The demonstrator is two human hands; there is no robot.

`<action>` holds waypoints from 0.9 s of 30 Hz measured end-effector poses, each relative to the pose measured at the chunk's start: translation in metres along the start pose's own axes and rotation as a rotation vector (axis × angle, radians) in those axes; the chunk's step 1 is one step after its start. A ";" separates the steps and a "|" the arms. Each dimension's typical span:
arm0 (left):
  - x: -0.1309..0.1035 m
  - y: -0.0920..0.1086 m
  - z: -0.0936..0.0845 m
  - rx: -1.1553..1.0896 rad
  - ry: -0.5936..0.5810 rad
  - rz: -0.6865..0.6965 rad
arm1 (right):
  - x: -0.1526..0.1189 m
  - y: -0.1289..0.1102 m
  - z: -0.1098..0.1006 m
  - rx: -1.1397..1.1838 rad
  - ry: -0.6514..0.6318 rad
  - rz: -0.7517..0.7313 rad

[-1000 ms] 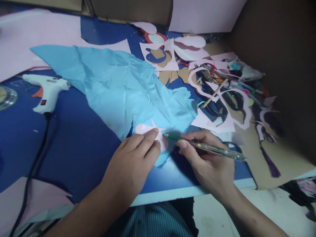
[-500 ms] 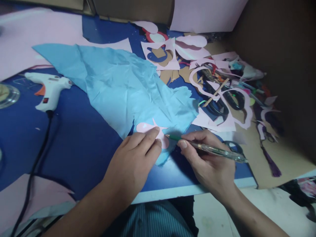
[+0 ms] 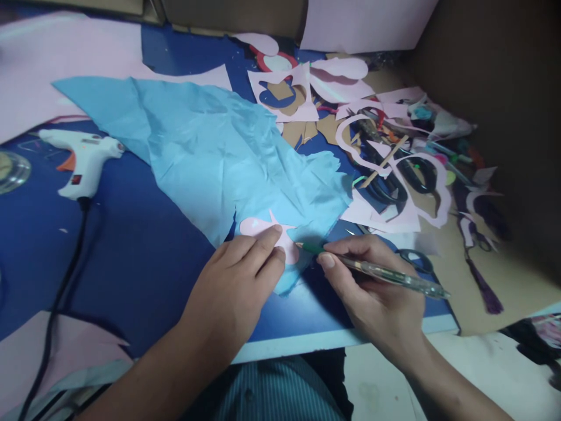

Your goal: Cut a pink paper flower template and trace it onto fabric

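A crumpled piece of light blue cloth (image 3: 214,140) lies across the blue table. On its near corner rests a pink butterfly-shaped cutout (image 3: 289,248), partly covered by my fingers. My left hand (image 3: 239,278) lies flat with fingers stretched out, pressing the cutout onto the cloth. Between thumb and fingers, my right hand (image 3: 372,280) grips a clear pen (image 3: 394,277) with a green grip section. The pen's tip is at the cutout's right edge, touching or very close to the cloth.
A white glue gun (image 3: 83,161) with a black cord lies on the left, near a round clear container (image 3: 14,171). Pink sheet (image 3: 65,58) covers the far left. Paper scraps, pliers-like handles (image 3: 385,196) and scissors (image 3: 416,260) crowd the right. Cardboard walls (image 3: 241,17) stand behind.
My right hand and the pen have shifted slightly right and down along the cutout's edge. My left hand stays on the cutout; the whole view has moved a little.
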State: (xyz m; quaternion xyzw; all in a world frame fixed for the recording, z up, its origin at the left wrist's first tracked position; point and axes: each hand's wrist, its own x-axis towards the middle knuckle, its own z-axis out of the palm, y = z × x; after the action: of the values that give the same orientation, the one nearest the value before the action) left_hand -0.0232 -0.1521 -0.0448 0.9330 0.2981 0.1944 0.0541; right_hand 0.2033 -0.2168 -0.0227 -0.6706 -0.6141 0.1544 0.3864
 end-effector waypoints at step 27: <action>0.000 -0.001 0.000 -0.017 -0.019 0.007 | -0.003 -0.002 0.000 -0.012 0.021 -0.021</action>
State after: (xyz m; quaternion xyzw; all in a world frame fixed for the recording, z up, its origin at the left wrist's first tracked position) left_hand -0.0235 -0.1518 -0.0453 0.9353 0.2926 0.1883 0.0641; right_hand 0.2015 -0.2200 -0.0222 -0.6681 -0.6178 0.1397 0.3904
